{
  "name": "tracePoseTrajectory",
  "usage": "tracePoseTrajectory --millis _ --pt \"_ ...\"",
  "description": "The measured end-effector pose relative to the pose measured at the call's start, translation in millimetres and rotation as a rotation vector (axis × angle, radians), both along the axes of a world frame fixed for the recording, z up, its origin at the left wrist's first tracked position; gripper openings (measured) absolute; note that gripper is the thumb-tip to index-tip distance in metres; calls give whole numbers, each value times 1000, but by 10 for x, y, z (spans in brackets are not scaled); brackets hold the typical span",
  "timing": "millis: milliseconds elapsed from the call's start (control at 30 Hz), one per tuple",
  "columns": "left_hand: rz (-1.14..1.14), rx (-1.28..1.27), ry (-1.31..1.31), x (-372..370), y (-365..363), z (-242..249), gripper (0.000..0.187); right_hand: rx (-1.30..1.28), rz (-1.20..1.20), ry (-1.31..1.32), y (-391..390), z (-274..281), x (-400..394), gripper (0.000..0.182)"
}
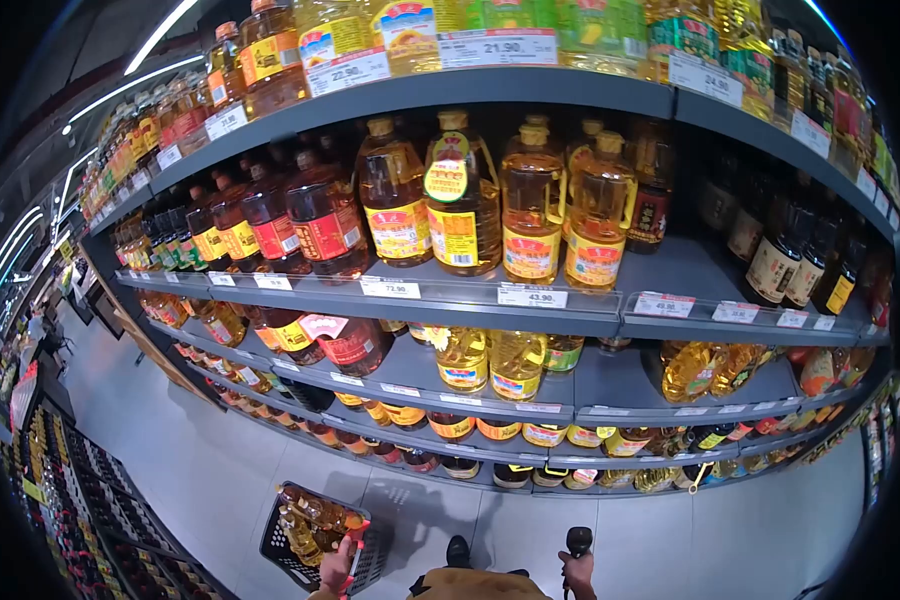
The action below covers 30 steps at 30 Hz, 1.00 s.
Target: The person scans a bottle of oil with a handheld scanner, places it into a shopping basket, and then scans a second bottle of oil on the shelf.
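**Loaded basket [274, 545], near left**

Our bottles [300, 532] lie inside it; our left hand [336, 566] curls round its red handle [363, 527]. Near right, our right hand [578, 574] clasps a dark device [579, 541]. Stocked shelves [540, 318] stand far.

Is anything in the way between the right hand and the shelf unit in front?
Nothing visible is: between the right hand and the shelf unit only floor shows. The hand is busy, though, closed around a dark object.
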<state>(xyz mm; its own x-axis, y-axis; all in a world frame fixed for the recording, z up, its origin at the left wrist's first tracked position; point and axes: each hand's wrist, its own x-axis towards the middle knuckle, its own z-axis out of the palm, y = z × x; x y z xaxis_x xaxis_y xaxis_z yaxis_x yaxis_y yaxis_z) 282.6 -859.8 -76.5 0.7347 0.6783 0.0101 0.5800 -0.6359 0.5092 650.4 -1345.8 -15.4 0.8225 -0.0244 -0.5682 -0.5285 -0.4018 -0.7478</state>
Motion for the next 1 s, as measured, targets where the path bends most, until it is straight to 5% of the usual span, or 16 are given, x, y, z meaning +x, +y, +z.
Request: tracePoseTrajectory --millis 67,167,200,700,867,1000 --pt "-4 143 147 188 -277 548 41 70 51 -123 11 -412 -70 30" --pt "-125 202 422 37 -133 -73 41 129 71 -150 157 -444 -80 29" --pt "-158 472 352 87 -301 237 42 144 73 -143 195 -474 -82 29" --pt "-138 355 334 195 -236 22 51 -64 133 -14 770 195 -44 41" --pt "-252 479 454 -163 -154 -526 54 -52 172 -15 867 88 -35 42" --pt "-111 489 375 137 -390 269 49 -60 174 -17 1046 369 -21 43"
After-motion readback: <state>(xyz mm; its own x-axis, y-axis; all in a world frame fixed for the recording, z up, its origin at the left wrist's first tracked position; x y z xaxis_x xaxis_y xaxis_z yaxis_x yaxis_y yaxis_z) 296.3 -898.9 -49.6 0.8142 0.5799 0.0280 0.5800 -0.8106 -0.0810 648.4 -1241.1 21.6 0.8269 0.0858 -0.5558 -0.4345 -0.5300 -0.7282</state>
